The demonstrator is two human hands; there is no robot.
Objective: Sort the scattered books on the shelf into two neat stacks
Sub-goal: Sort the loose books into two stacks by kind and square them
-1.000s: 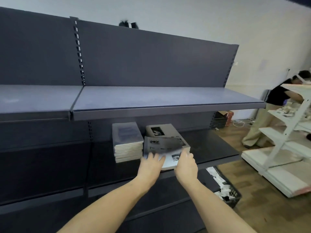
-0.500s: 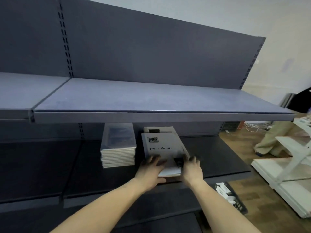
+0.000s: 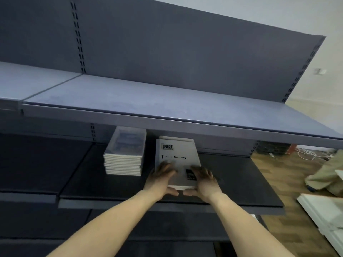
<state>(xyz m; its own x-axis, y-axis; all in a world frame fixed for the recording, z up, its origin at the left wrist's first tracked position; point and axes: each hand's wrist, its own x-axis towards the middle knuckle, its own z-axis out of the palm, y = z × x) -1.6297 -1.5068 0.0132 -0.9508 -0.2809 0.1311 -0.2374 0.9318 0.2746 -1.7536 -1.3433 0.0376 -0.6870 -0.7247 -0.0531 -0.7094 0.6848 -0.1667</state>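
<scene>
Lying flat on the dark lower shelf [image 3: 232, 193], the grey book [image 3: 177, 160], long axis running away from the fingers toward the back panel, title text reading upright from the near end, near short edge sitting just between both thumbs. Resting on a second book [image 3: 172, 137], only a pale strip of it peeking out beyond the far edge. Holding the grey book from both sides: left hand [image 3: 161, 180] with fingers [image 3: 167, 168] spread loosely across the near left part of the cover, thumb tucked at the near edge; right hand [image 3: 205, 182] mirroring it, fingers [image 3: 199, 170] laid on the near right part beside a small dark picture, thumb at the near edge. Sitting well to the left of the left fingers, apart from them, a squared stack of books [image 3: 124, 156], wrapped top book facing up. Overhanging everything, farther than the fingertips, the blue upper shelf [image 3: 167, 102].
</scene>
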